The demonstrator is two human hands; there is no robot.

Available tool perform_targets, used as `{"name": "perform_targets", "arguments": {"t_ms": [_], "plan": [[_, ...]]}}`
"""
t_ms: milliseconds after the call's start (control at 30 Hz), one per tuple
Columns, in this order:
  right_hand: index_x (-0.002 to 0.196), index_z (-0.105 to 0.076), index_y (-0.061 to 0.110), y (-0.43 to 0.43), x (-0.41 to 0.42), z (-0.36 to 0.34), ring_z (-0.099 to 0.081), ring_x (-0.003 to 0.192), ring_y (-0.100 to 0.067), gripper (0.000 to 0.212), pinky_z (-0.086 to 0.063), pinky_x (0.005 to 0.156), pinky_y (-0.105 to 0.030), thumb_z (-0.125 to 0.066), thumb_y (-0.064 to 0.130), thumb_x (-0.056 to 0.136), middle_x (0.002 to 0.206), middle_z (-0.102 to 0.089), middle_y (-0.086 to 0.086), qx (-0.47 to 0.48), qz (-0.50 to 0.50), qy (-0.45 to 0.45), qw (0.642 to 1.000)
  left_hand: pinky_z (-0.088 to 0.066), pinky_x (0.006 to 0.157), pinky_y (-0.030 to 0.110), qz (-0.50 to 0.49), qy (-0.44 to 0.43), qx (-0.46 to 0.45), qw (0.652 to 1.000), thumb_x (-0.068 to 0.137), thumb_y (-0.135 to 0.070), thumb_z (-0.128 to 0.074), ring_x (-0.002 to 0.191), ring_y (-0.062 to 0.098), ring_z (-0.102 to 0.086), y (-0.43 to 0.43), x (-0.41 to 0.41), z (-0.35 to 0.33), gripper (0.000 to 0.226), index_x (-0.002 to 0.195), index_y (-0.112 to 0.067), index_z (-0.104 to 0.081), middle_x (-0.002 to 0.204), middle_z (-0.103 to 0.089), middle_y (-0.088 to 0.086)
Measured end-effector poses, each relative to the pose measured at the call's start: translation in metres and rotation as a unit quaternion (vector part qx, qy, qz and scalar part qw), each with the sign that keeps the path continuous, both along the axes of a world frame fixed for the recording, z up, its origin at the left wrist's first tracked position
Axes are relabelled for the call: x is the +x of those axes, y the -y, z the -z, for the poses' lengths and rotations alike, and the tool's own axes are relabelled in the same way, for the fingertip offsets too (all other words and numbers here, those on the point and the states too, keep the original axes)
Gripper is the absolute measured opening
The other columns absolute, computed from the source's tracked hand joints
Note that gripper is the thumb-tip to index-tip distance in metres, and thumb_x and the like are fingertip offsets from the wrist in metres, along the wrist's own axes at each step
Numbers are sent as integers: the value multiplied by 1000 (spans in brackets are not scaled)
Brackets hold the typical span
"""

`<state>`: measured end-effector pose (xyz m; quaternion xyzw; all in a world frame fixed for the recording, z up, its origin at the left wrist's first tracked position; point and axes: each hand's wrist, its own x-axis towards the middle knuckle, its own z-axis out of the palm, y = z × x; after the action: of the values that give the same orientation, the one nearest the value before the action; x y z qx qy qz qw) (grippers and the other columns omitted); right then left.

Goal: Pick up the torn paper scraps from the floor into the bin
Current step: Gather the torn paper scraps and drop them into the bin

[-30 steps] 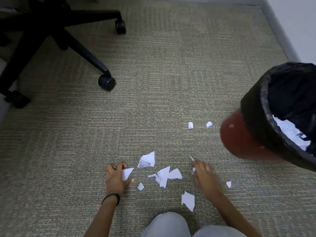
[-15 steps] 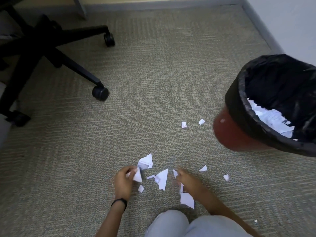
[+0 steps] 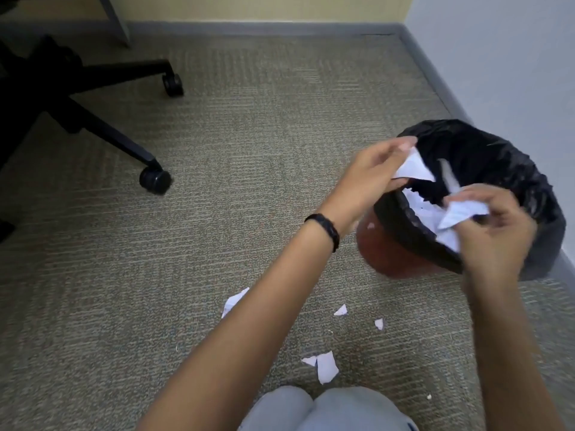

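A: What is the room like?

B: A ribbed grey-green carpet (image 3: 217,181) runs to a grey baseboard (image 3: 264,28) below a yellow wall, with a pale wall on the right. A black office chair base (image 3: 77,98) stands at the upper left, two castors showing.

A: And the bin?

B: One bin (image 3: 398,259), reddish-brown with a black liner (image 3: 497,157), stands by the right wall, with white paper already inside.

A: The hands?

B: The left hand (image 3: 373,172) pinches one white scrap (image 3: 415,169) over the bin's rim. The right hand (image 3: 494,231) curls its fingers round another scrap (image 3: 463,211) above the opening.

A: How many scraps remain on the carpet?

B: I count five: one (image 3: 231,301) partly behind the left forearm, two small ones (image 3: 341,310) and (image 3: 379,323), and a touching pair (image 3: 326,367) near the knees.
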<state>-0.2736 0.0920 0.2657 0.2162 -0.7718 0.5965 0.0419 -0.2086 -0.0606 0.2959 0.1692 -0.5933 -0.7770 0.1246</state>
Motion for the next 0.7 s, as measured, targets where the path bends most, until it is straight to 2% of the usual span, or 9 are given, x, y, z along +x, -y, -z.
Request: {"name": "perform_targets", "arguments": {"t_ms": [133,167,233,267,333,400,500,633,700], "plan": [[82,-62,25,-8,-35,5,-61,69,5,30,-49,71,-12,-61,-5,79,70,-67,19,-9,78,92,993,-36,108,29,21,35,-74,996,101,-31,-36,130,11,-42,12,13,13,39,138,-21,-45,144,-44,-4],[90,-64,24,-10,-41,11,-62,71,6,28,-49,70,-10,-59,-2,82,78,-69,18,18,79,110,991,-36,109,30,7,51,-102,993,100,-32,-37,129,9,-41,19,21,28,39,138,-23,-44,145,-43,-6],[109,-64,24,-16,-46,23,-62,96,-4,33,-50,82,-14,-57,4,85,116,-62,6,92,68,114,987,-36,107,29,-16,101,-159,982,99,-30,-40,125,5,-41,33,45,68,38,136,-24,-45,144,-43,-6],[114,-62,26,-18,-45,26,-57,113,-11,36,-49,93,-23,-56,7,84,133,-50,1,135,68,90,984,-36,107,29,-23,133,-190,972,99,-30,-42,125,6,-41,39,60,92,37,136,-23,-45,143,-43,-5],[115,-63,22,-17,-31,29,-43,130,-15,36,-41,105,-38,-53,7,84,146,-35,-2,188,86,5,978,-34,111,36,-18,211,-276,938,98,-29,-45,132,14,-39,47,93,147,38,135,-21,-45,144,-42,0],[108,-66,7,-12,-7,29,-43,130,-17,31,-40,106,-29,-48,-4,85,141,-40,-12,132,94,-105,981,-25,116,41,21,305,-351,885,96,-31,-49,140,24,-27,46,127,200,44,138,-22,-42,150,-31,7],[92,-66,-7,-7,40,47,-50,117,-8,30,-42,97,-13,-43,-21,80,112,-55,-27,70,4,-242,968,-8,117,51,77,425,-401,808,90,-43,-55,145,35,4,34,171,258,64,146,-30,-26,158,0,12],[98,-66,6,-11,71,130,-56,98,2,26,-49,84,-14,-50,-10,84,101,-59,-1,184,-198,-113,956,-12,117,52,99,458,-382,796,79,-54,-64,145,36,10,18,202,293,87,148,-38,-14,157,12,14],[112,-62,18,-20,82,179,-54,98,0,30,-50,85,-23,-54,1,88,106,-53,10,310,-317,13,896,-14,116,49,114,457,-401,785,77,-55,-65,145,34,6,9,209,300,87,148,-36,-18,158,8,13]]}}
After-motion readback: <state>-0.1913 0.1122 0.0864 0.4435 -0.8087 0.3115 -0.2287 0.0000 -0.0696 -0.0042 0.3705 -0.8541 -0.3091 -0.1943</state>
